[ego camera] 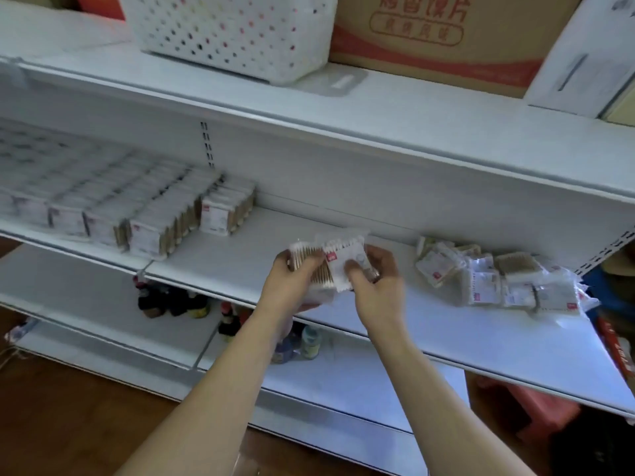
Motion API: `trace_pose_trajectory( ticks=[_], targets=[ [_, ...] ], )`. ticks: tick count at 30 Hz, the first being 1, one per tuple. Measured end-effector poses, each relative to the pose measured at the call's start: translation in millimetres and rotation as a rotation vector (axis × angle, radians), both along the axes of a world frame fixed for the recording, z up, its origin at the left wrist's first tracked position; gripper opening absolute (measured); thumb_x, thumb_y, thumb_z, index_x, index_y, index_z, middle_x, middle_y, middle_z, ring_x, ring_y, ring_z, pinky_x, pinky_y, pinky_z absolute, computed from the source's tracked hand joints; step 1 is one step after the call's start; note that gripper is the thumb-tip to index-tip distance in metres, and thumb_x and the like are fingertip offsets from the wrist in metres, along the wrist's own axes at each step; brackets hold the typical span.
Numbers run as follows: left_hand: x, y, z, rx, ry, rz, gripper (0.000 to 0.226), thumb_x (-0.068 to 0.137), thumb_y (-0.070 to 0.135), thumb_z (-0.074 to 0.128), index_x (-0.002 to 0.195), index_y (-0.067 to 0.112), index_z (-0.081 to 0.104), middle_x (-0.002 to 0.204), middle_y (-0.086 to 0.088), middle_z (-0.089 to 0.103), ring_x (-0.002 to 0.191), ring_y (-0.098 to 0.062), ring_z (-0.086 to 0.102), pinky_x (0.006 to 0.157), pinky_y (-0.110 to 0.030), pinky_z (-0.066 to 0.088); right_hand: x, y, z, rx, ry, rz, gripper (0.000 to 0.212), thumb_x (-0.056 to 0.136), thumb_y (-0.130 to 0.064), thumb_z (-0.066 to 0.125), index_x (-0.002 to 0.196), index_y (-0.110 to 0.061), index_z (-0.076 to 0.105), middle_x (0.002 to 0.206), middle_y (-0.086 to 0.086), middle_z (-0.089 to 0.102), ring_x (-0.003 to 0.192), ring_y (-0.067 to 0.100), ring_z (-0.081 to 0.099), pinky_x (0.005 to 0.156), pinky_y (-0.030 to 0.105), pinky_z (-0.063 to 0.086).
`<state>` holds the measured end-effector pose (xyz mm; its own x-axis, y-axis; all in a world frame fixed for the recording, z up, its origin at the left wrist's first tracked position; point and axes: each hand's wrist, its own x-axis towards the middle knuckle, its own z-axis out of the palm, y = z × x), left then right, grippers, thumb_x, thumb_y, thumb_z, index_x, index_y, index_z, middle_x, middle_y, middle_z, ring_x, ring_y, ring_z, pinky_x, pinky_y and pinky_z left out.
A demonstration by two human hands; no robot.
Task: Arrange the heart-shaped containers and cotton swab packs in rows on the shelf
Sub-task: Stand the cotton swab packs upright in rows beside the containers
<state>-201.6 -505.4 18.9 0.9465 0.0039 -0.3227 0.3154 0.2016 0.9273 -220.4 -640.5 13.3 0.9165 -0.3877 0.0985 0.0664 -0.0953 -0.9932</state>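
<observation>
Above the middle of the white shelf (240,255), my left hand (292,280) grips a stack of clear cotton swab packs (311,261) with wooden sticks. My right hand (374,280) pinches the front pack (343,266), which has a white label with a red mark. Several rows of upright cotton swab packs (147,221) stand on the left part of the shelf. A loose pile of swab packs (491,280) lies flat on the right part. No heart-shaped containers are in view.
A white perforated basket (226,32), a cardboard box (439,39) and a white box (584,63) sit on the upper shelf. Dark bottles (175,300) and small jars (309,341) stand on the lower shelf. A red stool (536,410) is at the lower right.
</observation>
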Motion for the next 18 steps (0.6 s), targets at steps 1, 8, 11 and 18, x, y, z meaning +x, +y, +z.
trace_pose_trajectory(
  ticks=[1,8,11,18],
  targets=[
    [-0.6,16.5,0.8,0.011,-0.003,-0.019,0.035,0.088,0.033,0.073,0.118,0.024,0.057,0.103,-0.002,0.073,0.079,-0.019,0.075,0.073,-0.043,0.063,2.8,14.4,-0.3,0.014,0.003,-0.015,0.024,0.084,-0.014,0.073,0.098,-0.029,0.062,0.089,-0.010,0.071,0.082,0.004,0.068,0.080,0.036,0.057],
    [21.2,107.3,-2.7,0.066,-0.021,0.006,0.037,0.086,0.021,0.074,0.119,0.022,0.057,0.102,0.000,0.073,0.080,-0.017,0.073,0.080,-0.048,0.061,32.8,75.8,4.3,-0.180,0.003,0.265,0.055,0.086,-0.011,0.072,0.129,-0.039,0.051,0.094,-0.009,0.067,0.082,0.010,0.063,0.072,0.022,0.051],
    [40.9,134.6,-4.0,0.022,-0.045,0.058,0.042,0.089,0.017,0.071,0.128,0.020,0.054,0.103,0.000,0.072,0.071,-0.008,0.073,0.074,-0.041,0.063,57.7,89.9,4.7,-0.325,0.013,0.360,0.049,0.089,-0.013,0.066,0.119,-0.051,0.059,0.095,-0.017,0.065,0.080,0.014,0.060,0.075,0.027,0.052],
    [84.7,194.1,8.9,-0.012,-0.125,0.169,0.056,0.089,0.014,0.073,0.138,0.022,0.046,0.122,-0.004,0.065,0.083,-0.013,0.074,0.073,-0.048,0.062,119.4,131.4,-20.0,-0.330,0.056,0.226,0.038,0.093,-0.009,0.056,0.116,-0.039,0.062,0.098,-0.014,0.062,0.078,-0.013,0.054,0.068,0.012,0.042]
  ],
)
